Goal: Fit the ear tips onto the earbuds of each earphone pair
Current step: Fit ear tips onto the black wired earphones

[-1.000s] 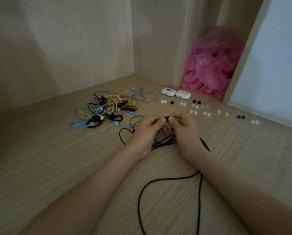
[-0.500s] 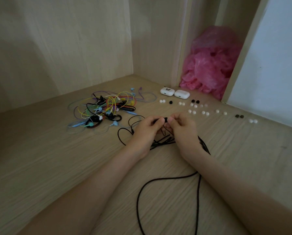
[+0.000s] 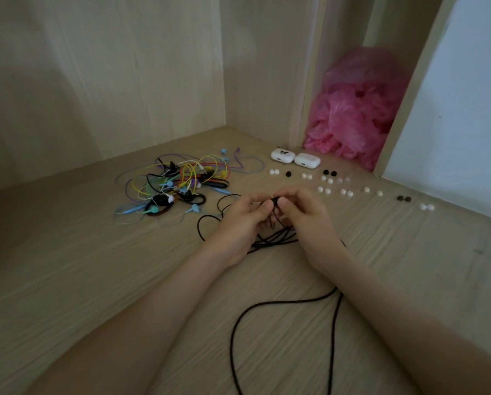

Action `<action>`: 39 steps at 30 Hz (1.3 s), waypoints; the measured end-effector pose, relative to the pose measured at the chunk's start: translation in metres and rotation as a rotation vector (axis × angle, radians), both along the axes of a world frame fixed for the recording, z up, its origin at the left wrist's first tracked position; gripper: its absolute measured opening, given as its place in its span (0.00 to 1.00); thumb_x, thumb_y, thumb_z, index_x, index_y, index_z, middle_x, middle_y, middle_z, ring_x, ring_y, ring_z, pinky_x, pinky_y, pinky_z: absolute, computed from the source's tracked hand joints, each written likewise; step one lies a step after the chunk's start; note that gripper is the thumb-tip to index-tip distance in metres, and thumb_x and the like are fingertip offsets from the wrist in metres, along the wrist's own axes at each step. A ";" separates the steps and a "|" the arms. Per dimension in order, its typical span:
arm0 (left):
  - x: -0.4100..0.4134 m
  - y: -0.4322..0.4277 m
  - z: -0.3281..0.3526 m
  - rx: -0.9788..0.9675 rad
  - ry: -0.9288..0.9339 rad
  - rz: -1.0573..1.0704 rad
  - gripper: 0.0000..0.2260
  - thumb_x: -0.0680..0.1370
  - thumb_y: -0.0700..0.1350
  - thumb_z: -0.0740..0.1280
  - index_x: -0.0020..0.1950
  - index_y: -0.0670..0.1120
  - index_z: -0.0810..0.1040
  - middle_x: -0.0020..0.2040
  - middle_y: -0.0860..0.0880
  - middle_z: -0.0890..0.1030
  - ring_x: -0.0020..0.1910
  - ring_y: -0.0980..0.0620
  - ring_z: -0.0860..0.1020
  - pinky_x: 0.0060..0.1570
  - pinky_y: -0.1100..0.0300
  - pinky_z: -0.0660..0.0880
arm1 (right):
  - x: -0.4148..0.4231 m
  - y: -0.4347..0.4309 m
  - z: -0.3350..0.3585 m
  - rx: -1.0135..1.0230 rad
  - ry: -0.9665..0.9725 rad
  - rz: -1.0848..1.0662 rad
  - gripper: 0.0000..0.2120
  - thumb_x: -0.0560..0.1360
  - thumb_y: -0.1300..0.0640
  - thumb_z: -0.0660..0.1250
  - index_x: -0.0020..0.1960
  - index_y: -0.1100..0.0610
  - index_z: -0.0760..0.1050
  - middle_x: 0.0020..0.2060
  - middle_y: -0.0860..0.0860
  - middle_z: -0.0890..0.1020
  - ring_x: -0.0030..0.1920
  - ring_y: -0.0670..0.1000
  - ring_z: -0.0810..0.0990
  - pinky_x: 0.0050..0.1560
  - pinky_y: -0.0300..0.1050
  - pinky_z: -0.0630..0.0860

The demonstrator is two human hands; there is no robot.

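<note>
The left hand [image 3: 245,220] and right hand [image 3: 305,220] both pinch the black earbud [image 3: 275,200] — fitting step, seemingly mid-press. Next calls for a straight, firm push until it seats.

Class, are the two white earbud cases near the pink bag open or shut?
Shut: left case and right case show no raised lid.

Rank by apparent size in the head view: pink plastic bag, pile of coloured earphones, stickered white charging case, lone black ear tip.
1-2. pink plastic bag and pile of coloured earphones: similar spread, bag farther, so unranked.
3. stickered white charging case
4. lone black ear tip
</note>
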State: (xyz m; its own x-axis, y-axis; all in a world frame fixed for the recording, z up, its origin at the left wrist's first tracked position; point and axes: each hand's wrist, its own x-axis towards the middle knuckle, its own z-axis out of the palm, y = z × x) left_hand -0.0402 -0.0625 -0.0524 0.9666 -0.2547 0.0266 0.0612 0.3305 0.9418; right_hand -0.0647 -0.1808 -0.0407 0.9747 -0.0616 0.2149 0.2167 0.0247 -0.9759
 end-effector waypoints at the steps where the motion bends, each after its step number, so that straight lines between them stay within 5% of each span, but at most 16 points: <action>1: 0.000 0.001 0.001 -0.002 0.002 0.001 0.07 0.79 0.34 0.59 0.56 0.37 0.73 0.41 0.44 0.77 0.36 0.55 0.75 0.37 0.66 0.74 | 0.001 0.000 0.000 -0.006 0.008 0.005 0.07 0.77 0.68 0.60 0.49 0.58 0.74 0.39 0.53 0.79 0.35 0.42 0.77 0.36 0.33 0.75; 10: 0.005 0.013 0.015 0.169 -0.072 0.130 0.02 0.78 0.38 0.65 0.50 0.42 0.74 0.37 0.47 0.81 0.36 0.54 0.78 0.42 0.61 0.74 | 0.016 -0.009 0.013 -0.109 0.098 0.002 0.08 0.78 0.64 0.60 0.56 0.60 0.73 0.42 0.54 0.80 0.43 0.48 0.79 0.43 0.38 0.75; 15: 0.020 0.020 0.033 0.244 -0.016 0.252 0.08 0.77 0.38 0.66 0.53 0.39 0.70 0.37 0.46 0.82 0.31 0.55 0.81 0.32 0.64 0.78 | 0.077 -0.032 0.023 -0.745 -0.039 -0.207 0.16 0.77 0.66 0.58 0.63 0.57 0.72 0.50 0.54 0.77 0.47 0.50 0.74 0.42 0.29 0.69; 17: 0.028 0.017 0.044 0.299 -0.007 0.206 0.05 0.78 0.39 0.66 0.49 0.40 0.71 0.34 0.46 0.82 0.28 0.55 0.81 0.29 0.64 0.78 | 0.105 -0.038 0.019 -0.965 0.029 -0.183 0.20 0.78 0.67 0.55 0.70 0.58 0.66 0.60 0.57 0.74 0.55 0.54 0.74 0.53 0.38 0.70; 21: 0.046 0.010 0.059 0.354 -0.016 0.137 0.05 0.78 0.38 0.66 0.43 0.43 0.72 0.34 0.44 0.81 0.26 0.54 0.81 0.28 0.64 0.77 | 0.143 -0.033 0.008 -1.275 0.165 -0.189 0.19 0.78 0.61 0.55 0.68 0.58 0.67 0.64 0.59 0.72 0.62 0.59 0.73 0.61 0.53 0.71; 26: 0.059 0.008 0.052 0.365 0.030 0.117 0.06 0.77 0.36 0.67 0.44 0.44 0.71 0.38 0.42 0.81 0.29 0.53 0.81 0.29 0.63 0.78 | 0.154 -0.025 0.003 -1.462 0.052 -0.319 0.16 0.78 0.62 0.54 0.64 0.61 0.70 0.60 0.57 0.75 0.60 0.57 0.72 0.57 0.49 0.69; 28: 0.060 0.012 0.047 0.349 0.041 0.103 0.07 0.77 0.37 0.67 0.45 0.45 0.70 0.40 0.42 0.81 0.34 0.51 0.81 0.35 0.60 0.79 | 0.155 -0.027 0.004 -1.385 -0.001 -0.369 0.14 0.78 0.63 0.55 0.62 0.62 0.71 0.57 0.58 0.76 0.57 0.58 0.73 0.55 0.50 0.70; 32: 0.049 0.020 0.044 0.310 0.044 0.068 0.05 0.78 0.36 0.64 0.47 0.46 0.72 0.40 0.44 0.81 0.38 0.51 0.81 0.40 0.61 0.79 | 0.138 -0.028 0.011 -0.921 -0.058 -0.317 0.09 0.78 0.61 0.58 0.53 0.62 0.75 0.45 0.54 0.76 0.49 0.55 0.77 0.50 0.48 0.73; 37: 0.025 0.019 0.041 0.237 0.066 0.109 0.05 0.80 0.36 0.59 0.51 0.45 0.72 0.38 0.46 0.77 0.29 0.57 0.76 0.34 0.63 0.73 | 0.078 -0.009 0.029 -0.252 0.091 -0.032 0.04 0.78 0.65 0.59 0.50 0.61 0.73 0.36 0.52 0.77 0.36 0.47 0.75 0.37 0.37 0.75; 39: 0.015 0.015 0.039 0.203 0.089 0.163 0.06 0.80 0.34 0.59 0.53 0.45 0.66 0.37 0.45 0.76 0.23 0.58 0.72 0.30 0.63 0.69 | 0.056 -0.006 0.032 -0.136 0.172 0.101 0.05 0.79 0.66 0.58 0.51 0.63 0.72 0.37 0.53 0.77 0.37 0.46 0.76 0.34 0.32 0.75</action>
